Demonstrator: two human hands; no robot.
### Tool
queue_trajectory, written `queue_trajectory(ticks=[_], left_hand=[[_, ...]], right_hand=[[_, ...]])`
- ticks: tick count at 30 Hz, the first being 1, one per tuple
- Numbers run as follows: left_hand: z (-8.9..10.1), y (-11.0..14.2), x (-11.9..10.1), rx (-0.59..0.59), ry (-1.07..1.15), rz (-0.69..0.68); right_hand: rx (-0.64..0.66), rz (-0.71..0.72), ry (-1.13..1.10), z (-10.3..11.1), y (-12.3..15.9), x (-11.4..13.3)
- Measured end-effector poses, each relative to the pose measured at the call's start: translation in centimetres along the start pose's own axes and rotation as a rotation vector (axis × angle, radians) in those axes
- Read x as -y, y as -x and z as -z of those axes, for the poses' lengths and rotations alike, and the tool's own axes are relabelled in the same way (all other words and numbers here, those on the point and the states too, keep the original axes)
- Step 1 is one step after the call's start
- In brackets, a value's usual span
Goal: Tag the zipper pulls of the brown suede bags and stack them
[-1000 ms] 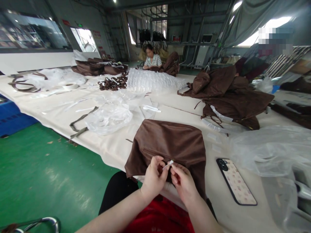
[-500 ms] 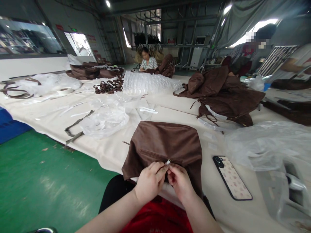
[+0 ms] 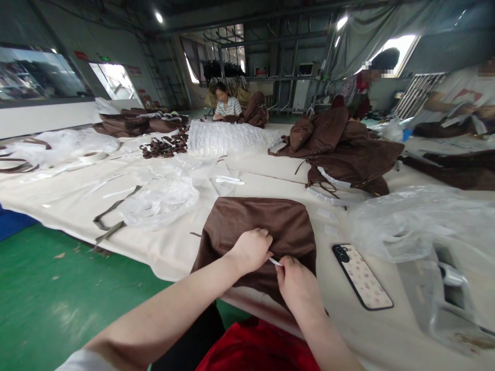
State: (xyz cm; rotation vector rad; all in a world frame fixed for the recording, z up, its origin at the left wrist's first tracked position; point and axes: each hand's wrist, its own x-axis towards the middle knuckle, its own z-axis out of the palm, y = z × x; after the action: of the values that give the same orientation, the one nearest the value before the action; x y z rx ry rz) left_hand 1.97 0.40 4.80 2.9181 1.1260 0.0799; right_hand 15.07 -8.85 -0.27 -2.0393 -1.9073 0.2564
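A brown leather-like bag (image 3: 266, 214) lies at the table edge in front of me, a zipped pocket slit on its upper face partly covered by my left forearm. Over the bag, my left hand (image 3: 253, 251) is closed with its fingers curled down; what they grip is hidden under them. Close to its right, my right hand (image 3: 297, 281) pinches a thin white strip (image 3: 275, 262), which spans the small gap to the left fingertips. The bag's lower edge hangs toward my lap.
A phone (image 3: 365, 278) in a patterned case lies right of the bag. Clear plastic (image 3: 421, 221) spreads beyond it, with more plastic (image 3: 160, 201) at left. Brown bags (image 3: 344, 144) are heaped behind, near a bubble-wrap roll (image 3: 232, 138). Several co-workers are around the table.
My hands were together at the zip, pinching a small white piece. Now they are slightly apart, with a white strip stretched between them. The left hand has turned over and the view has shifted.
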Motion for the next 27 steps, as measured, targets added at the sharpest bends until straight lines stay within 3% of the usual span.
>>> queue_trajectory(ticks=[4,10,16,21,27], left_hand=[[-0.5,-1.5,-1.3,0.090,-0.130,-0.088],[-2.0,-1.2,-0.7,0.008,-0.094,-0.149],[-2.6,-1.1,0.4,-0.083,0.192,-0.057],[-3.3,-1.4,0.0,-0.061,0.202,0.074],[-4.6,-2.8,-2.1,-0.079,0.166,0.274]], right_hand=[[-0.040,-0.012,0.089,-0.1,-0.5,-1.4],[-0.123,-0.017,0.090,-1.1,-2.0,-2.1],[-0.046,-0.157,0.107,-0.7,-3.7,-2.2],[-0.070,-0.071,0.025,-1.0,-3.3,-3.0],[-0.117,-0.035,-0.027,-1.2,-2.3,-3.4]])
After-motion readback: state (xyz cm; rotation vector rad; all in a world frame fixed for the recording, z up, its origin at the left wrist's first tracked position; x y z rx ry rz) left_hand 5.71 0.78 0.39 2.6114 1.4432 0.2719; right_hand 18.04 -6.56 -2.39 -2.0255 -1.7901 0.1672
